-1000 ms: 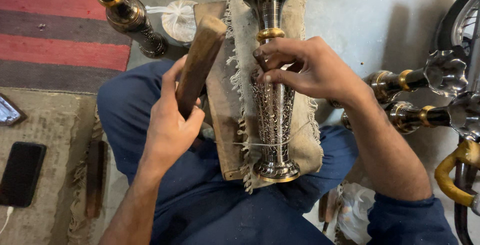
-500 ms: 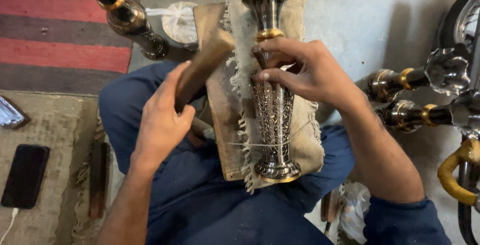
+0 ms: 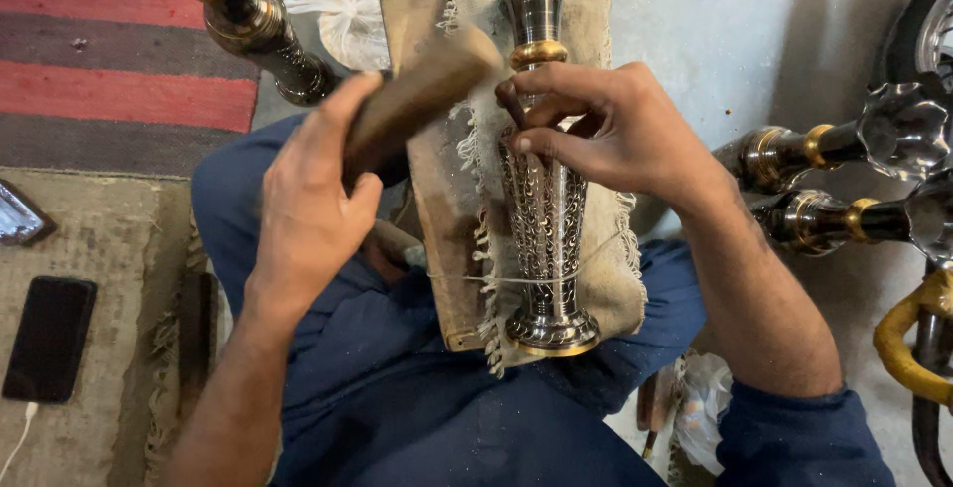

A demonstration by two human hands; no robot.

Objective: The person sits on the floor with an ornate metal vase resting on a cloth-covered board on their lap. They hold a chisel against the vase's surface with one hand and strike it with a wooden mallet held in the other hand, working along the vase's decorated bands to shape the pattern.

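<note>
The left hand [image 3: 313,204] is wrapped shut around the handle end of a wooden mallet [image 3: 422,90], whose blunt brown head slants up and to the right of the knuckles until it sits just beside the fingertips of the right hand [image 3: 615,130]. That right hand is narrowed to a pinch, thumb and forefinger closed on a small dark chisel-like tool [image 3: 511,105] whose tip meets the upper body of an engraved metal vase [image 3: 544,199]; whether the mallet head actually touches the tool cannot be told. The vase lies lengthwise under the right hand, its fluted mouth beyond the fingers at the top of the view, a brass band just above the knuckles, and its round foot below the wrist, toward the person's body. It rests on a frayed beige cloth [image 3: 620,278] spread over a wooden block [image 3: 442,249] on the person's blue-clad lap [image 3: 397,388], with a thin string crossing the vase's lower stem. Beyond the left hand, up and to the left, another dark vase with a brass ring [image 3: 253,20] lies on the floor beside a white mesh pouch [image 3: 347,25]. Well to the left of the left forearm a black phone [image 3: 50,338] lies on a mat. To the right of the right forearm, two more metal vases [image 3: 824,184] lie on their sides.
</note>
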